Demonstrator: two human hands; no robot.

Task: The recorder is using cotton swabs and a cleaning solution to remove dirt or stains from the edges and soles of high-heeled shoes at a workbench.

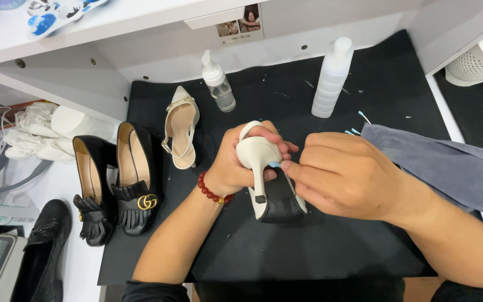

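Note:
My left hand (231, 162), with a red bead bracelet (211, 192) at the wrist, grips a cream high-heeled shoe (261, 168) held upside down, its heel and black sole toward me. My right hand (345, 173) pinches a cotton swab with a light blue tip (275, 164) against the heel's side. Both hands hover over a black mat (320, 240). The matching cream slingback shoe (181, 131) lies on the mat to the left.
A pair of black fringed loafers (115, 182) sits at the mat's left edge, another black shoe (43, 251) farther left. A clear pump bottle (219, 84) and a white ribbed bottle (331, 75) stand at the back. A grey cloth (454, 165) and loose swabs (359, 124) lie right.

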